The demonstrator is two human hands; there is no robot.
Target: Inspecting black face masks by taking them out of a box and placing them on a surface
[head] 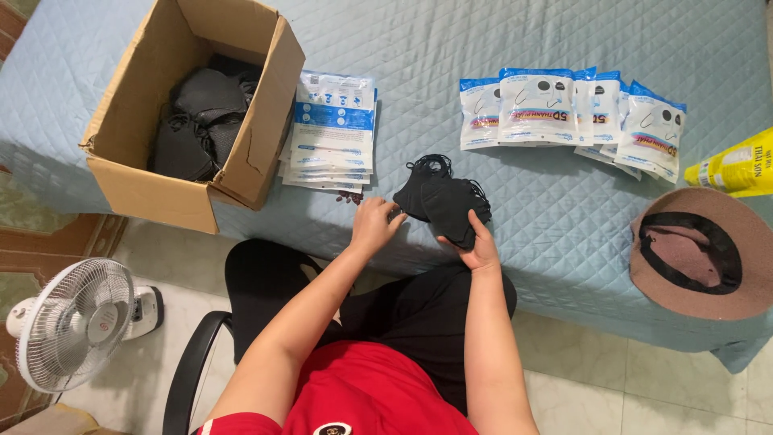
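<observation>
A small stack of black face masks [441, 197] lies on the quilted pale-blue bed [547, 201], near its front edge, with the thin ear loops spilling out at the top and right. The right hand [478, 246] grips the stack's lower right corner, thumb over the top layer and fingers curled beneath, so it is closed on the masks. The left hand [375, 224] rests just beside the stack's left side, fingers loosely bent and tips at or near the edge (whether they actually touch the fabric I cannot tell); it holds nothing.

To handle this well, the judgement is that the stack should be squared first: the right hand pins one corner while the left nudges the loose edges into line, keeping the ear loops tucked so they do not snag.

A pile of flat, empty white-and-blue pouches [332, 133] lies close to the left hand, against the open cardboard box [189, 113] that holds more black masks. Filled pouches [564, 113] lie in a row farther back on the right, well apart from a brown hat [702, 254].
</observation>
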